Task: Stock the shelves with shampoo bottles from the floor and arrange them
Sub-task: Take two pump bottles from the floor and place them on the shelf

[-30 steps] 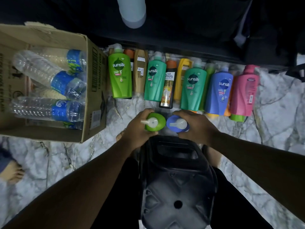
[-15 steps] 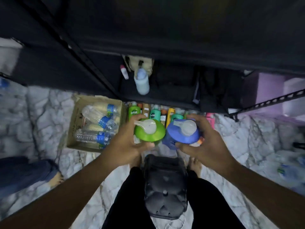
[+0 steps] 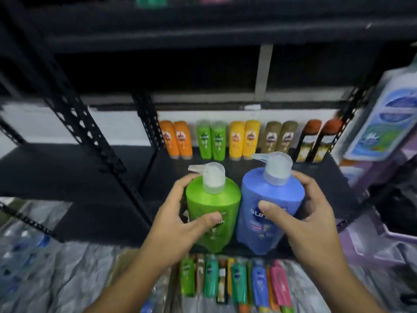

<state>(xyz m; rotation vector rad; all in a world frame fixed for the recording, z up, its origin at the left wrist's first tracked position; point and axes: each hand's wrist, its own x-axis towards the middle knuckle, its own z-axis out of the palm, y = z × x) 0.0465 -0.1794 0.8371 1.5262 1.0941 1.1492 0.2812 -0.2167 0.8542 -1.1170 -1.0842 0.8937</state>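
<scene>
Blurring smears much of the view, so labels on the far row of small bottles (image 3: 244, 140) at the back of the black shelf (image 3: 327, 177) cannot be read; they stand in pairs: orange, green, yellow, tan, and dark with orange caps. The left hand (image 3: 180, 222) wraps the green pump bottle (image 3: 214, 206), its thumb covering part of a logo ending in "ilk". The right hand (image 3: 309, 222) wraps the blue pump bottle (image 3: 270, 199), thumb across letters reading "sun". Both stand upright, touching side by side at the shelf's near edge; their bases are hidden. Below, more bottles (image 3: 234, 281) lie on the floor, partly cut off.
</scene>
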